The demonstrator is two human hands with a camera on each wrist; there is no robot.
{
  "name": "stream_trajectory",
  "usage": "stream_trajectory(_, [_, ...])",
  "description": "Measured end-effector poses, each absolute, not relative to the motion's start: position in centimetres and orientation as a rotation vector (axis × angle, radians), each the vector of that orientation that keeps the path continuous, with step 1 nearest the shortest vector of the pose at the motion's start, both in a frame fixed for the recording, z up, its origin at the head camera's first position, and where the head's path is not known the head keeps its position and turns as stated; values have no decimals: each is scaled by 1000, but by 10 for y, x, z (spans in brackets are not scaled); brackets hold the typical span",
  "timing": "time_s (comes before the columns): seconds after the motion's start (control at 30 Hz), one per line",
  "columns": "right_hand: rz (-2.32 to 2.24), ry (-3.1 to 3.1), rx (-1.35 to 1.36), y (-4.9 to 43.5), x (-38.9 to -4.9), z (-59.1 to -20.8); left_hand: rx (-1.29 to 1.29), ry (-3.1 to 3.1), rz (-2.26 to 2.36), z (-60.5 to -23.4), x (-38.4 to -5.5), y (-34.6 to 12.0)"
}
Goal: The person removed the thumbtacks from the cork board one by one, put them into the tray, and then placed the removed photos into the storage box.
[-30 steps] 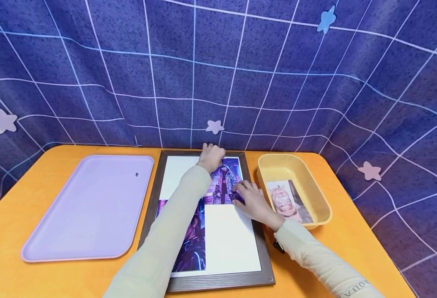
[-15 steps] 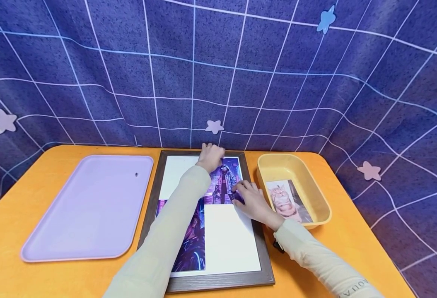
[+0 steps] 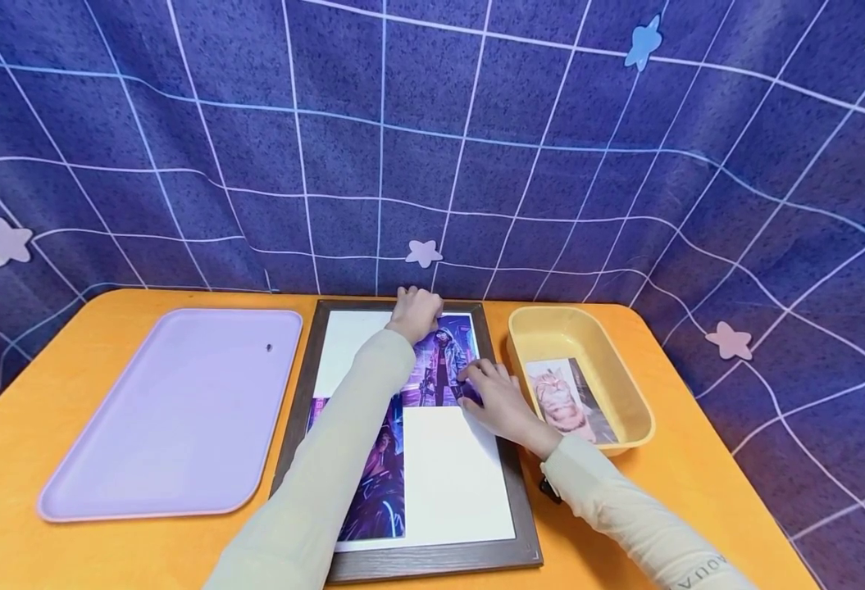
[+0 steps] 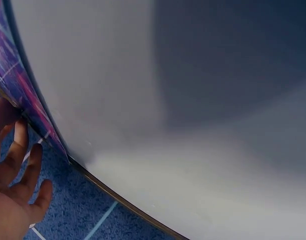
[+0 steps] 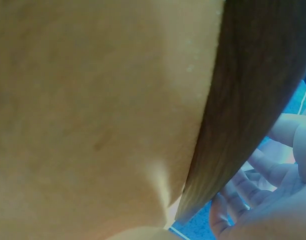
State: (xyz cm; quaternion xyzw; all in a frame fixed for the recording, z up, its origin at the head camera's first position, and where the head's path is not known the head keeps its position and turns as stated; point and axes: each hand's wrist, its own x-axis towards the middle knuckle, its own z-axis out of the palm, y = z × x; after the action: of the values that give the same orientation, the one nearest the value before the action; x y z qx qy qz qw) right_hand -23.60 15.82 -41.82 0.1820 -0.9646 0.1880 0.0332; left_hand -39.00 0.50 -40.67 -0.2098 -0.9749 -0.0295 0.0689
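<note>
Two hands work over a dark frame (image 3: pixel 432 563) in the head view, which lies flat on an orange table (image 3: pixel 587 541) around a white board (image 3: pixel 457 467). One purple print (image 3: pixel 443 365) of a hooded figure sits in the far right quarter of the board, and a second print (image 3: pixel 384 492) in the near left quarter. The person's left hand (image 3: pixel 415 314) is at the upper print's far left corner, fingers bent toward the frame's far edge, while the right hand (image 3: pixel 502 400) rests by its near right corner, thumb and forefinger apart. To the left is a lilac tray (image 3: pixel 174 410); to the right, a yellow tub (image 3: pixel 642 401) holds a cat picture (image 3: pixel 563 401). Behind hangs a blue curtain (image 3: pixel 343 188) with grid lines and stars. The left wrist view shows loosely curved fingers at the print's edge; whether they pinch it cannot be told. In the right wrist view, the fingers lie slightly bent and relaxed beyond the frame's wood-grained side.
</note>
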Motion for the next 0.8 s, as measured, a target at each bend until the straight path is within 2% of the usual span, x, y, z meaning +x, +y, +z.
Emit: stream_trajectory(0.8, [567, -2975, 557, 157, -235, -417, -610, -2948, -174, -407, -390, 2])
